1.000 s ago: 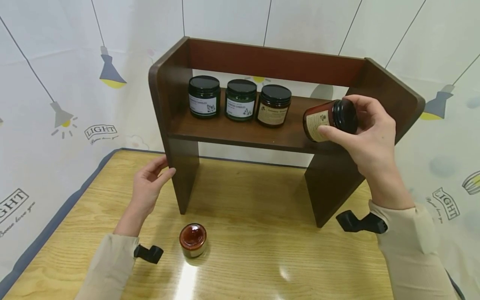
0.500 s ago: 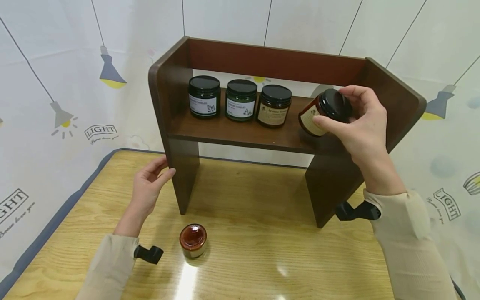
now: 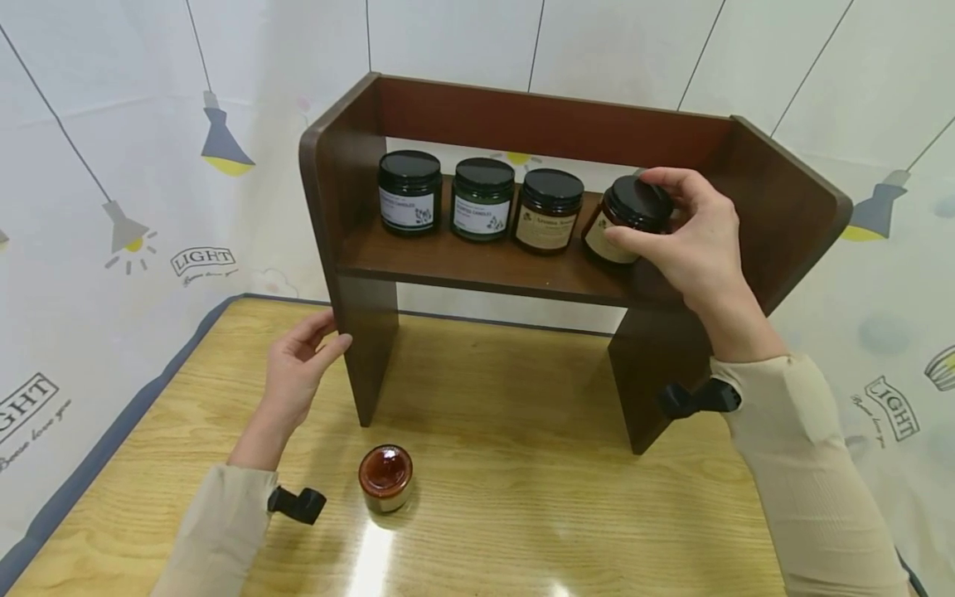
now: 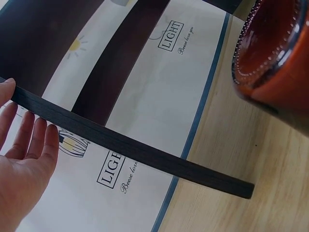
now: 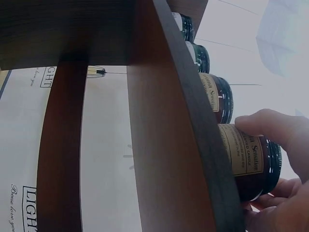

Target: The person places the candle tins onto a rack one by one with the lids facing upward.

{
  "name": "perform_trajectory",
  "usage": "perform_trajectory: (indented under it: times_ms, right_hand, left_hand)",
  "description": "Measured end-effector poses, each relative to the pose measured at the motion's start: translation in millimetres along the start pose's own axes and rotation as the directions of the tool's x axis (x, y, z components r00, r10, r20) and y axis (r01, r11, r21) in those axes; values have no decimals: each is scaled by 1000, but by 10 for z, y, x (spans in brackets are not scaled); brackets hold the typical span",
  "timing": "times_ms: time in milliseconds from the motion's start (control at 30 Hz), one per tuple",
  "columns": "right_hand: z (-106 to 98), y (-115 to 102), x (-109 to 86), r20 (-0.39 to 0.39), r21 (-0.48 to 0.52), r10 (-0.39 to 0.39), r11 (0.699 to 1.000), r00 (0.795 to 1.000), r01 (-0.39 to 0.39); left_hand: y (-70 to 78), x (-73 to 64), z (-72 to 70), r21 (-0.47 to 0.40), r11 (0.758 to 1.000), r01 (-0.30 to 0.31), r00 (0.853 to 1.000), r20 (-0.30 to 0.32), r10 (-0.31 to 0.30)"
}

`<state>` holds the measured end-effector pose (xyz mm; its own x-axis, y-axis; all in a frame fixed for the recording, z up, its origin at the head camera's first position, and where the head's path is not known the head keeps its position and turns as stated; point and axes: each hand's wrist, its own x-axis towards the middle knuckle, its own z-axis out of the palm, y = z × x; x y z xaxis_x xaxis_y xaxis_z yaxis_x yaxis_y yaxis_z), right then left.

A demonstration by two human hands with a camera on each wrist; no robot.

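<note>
Amber glass jar (image 3: 625, 222) with a black lid, gripped by the right hand (image 3: 690, 240): thumb on the near side of the lid, fingers curled over its far edge. The jar leans slightly and its base meets the board of the dark wooden shelf (image 3: 477, 267), at the right end of a row. At 9 o'clock from it stand three more lidded jars: a brown one (image 3: 548, 211) just beside it, then two dark green ones (image 3: 482, 200) and (image 3: 407, 191). In the right wrist view the thumb (image 5: 275, 128) lies across the jar's cream label (image 5: 241, 153).

Left hand (image 3: 298, 373): fingers straight and loosely together, fingertips resting against the shelf's left upright. At 5 o'clock from this hand a small amber jar (image 3: 385, 478) without a lid stands on the pale wooden table (image 3: 507, 514). Behind the shelf, at 12 o'clock, hangs a white cloth (image 3: 112, 166) printed with lamps.
</note>
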<state>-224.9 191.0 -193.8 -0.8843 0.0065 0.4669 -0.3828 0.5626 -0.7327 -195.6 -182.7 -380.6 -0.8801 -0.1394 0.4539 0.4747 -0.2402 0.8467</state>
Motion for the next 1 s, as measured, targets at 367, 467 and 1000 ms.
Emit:
perform_trajectory:
  times_ms: [367,467,1000]
  right_hand:
    - [31,32,95,47,-14,34,999,998,-33]
    - [43,35,109,57,-4,41,999,998,-41]
    - [71,78,111,68,66,17,998,998,-21]
  left_hand:
    - [-8,11,5,10,1000,-8,1000,1,8]
    - [-6,8,6,11,1000,-5,1000,1,5]
    - [-6,-7,5,-6,1000,-18,1000,4,18]
